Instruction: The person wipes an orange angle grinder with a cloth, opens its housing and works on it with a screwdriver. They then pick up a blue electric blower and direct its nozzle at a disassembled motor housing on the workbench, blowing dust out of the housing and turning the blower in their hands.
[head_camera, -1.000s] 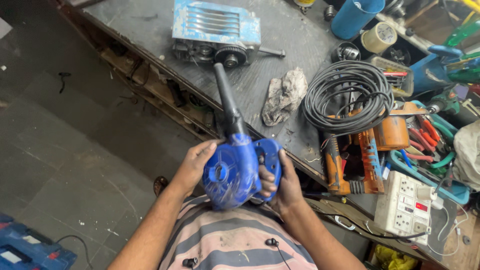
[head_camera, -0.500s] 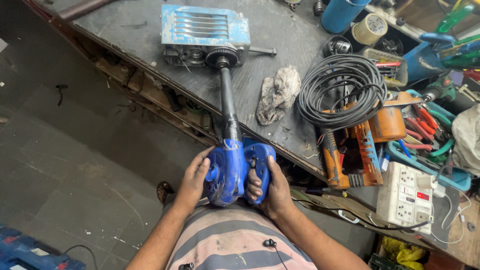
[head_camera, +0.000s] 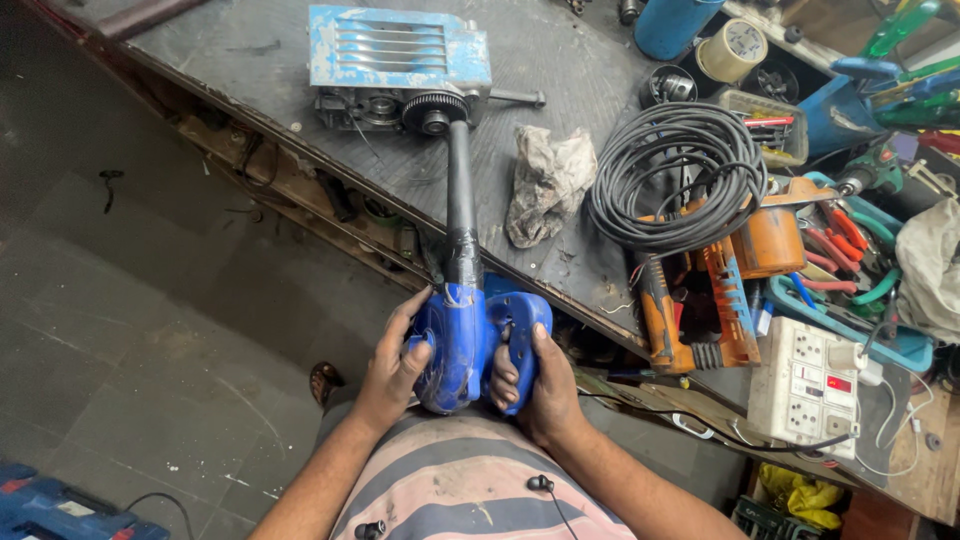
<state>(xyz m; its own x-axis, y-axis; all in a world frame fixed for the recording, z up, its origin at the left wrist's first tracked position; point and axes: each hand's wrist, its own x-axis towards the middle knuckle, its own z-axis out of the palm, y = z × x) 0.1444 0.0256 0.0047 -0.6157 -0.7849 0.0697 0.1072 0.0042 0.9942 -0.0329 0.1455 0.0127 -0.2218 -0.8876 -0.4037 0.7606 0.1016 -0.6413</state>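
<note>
I hold a blue electric blower (head_camera: 462, 340) with both hands in front of my chest. My left hand (head_camera: 392, 362) cups the round blue body from the left. My right hand (head_camera: 540, 385) grips the blue handle on the right side. The blower's long black nozzle (head_camera: 460, 195) points away from me, and its tip sits right at the dark gear (head_camera: 434, 108) of a blue metal machine part (head_camera: 398, 62) lying on the dark workbench (head_camera: 240, 70).
A crumpled dirty rag (head_camera: 548, 180) lies right of the nozzle, then a coil of black cable (head_camera: 678, 175). An orange power tool (head_camera: 700, 300), pliers, and a white socket board (head_camera: 812, 385) crowd the right end. Blue containers and tape stand at the back.
The nozzle has swung from pointing left of the machine part to lining up on its gear. My view has dropped lower over the bench. Both hands kept their hold.
</note>
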